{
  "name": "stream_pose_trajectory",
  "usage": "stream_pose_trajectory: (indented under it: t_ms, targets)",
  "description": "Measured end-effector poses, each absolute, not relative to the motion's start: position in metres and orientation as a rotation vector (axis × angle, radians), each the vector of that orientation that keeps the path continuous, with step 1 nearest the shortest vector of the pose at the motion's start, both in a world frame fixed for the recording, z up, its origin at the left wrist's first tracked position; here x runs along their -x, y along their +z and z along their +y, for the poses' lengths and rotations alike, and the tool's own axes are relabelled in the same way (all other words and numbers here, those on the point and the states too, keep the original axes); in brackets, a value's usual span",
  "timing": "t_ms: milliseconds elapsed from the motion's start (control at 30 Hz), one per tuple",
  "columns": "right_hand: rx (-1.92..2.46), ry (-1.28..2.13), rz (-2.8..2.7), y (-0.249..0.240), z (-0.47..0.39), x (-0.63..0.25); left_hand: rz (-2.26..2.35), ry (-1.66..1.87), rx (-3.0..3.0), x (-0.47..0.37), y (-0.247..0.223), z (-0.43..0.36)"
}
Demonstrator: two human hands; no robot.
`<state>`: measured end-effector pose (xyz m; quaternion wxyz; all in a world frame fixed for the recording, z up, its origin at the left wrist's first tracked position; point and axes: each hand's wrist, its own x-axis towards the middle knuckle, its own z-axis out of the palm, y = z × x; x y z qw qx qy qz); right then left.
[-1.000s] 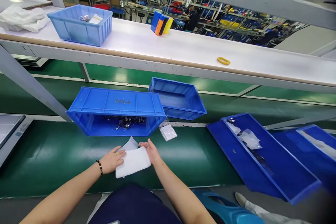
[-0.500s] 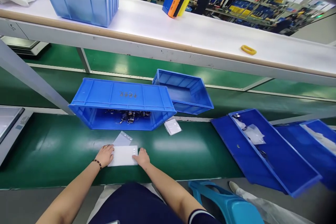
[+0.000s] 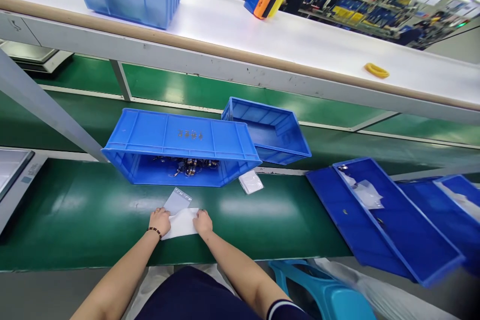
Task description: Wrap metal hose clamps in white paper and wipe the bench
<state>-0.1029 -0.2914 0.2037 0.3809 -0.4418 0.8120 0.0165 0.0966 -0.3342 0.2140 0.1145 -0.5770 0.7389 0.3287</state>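
Observation:
Between my two hands is a flat white packet point(image 3: 182, 227), perhaps a stack of plastic bags, its upper edge buckled. My left hand point(image 3: 160, 221) is closed on its left edge, and my right hand point(image 3: 203, 222) grips the right edge with thumb and fingers. Just behind the packet lies a translucent plastic bag point(image 3: 178, 200) with small marks along its top, partly covered by the packet. Farther back, a blue bin point(image 3: 180, 132) lies on its side, its opening towards me, with small metal parts point(image 3: 190, 166) inside.
A second white packet point(image 3: 251, 182) lies on the green bench point(image 3: 285, 210) beside a blue tray point(image 3: 275, 135). Tilted blue bins point(image 3: 375, 220) holding plastic bags are at right. A scale point(image 3: 18, 175) stands at left. Overhead runs a white shelf point(image 3: 315, 42); below right is a stool point(image 3: 330, 295).
My left hand has moved right, towards my right hand, and its fingers have curled in. The white packet went from flat to buckled. The camera view has shifted slightly.

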Motion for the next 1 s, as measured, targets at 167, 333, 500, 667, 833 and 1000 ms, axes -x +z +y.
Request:
stream_pose_trajectory:
  t_ms: [167,333,500,667,833,1000]
  targets:
    - [1.251,-0.139,2.052,0.212,-0.311,0.108,1.937,1.191,1.886,-0.109,0.205,-0.328]
    - [1.358,-0.142,1.974,0.215,-0.338,0.098,1.725,1.353,2.025,-0.119,0.186,-0.325]
    - [1.438,-0.015,1.906,0.216,-0.365,0.077,1.686,1.415,2.043,-0.120,0.180,-0.325]
    - [1.397,0.103,1.955,0.214,-0.382,0.060,1.717,1.381,2.015,-0.119,0.181,-0.326]
    - [1.250,0.158,1.961,0.208,-0.375,0.059,1.762,1.308,2.003,-0.122,0.186,-0.332]
    - [1.169,0.064,1.960,0.205,-0.364,0.052,1.754,1.241,2.079,-0.135,0.193,-0.346]
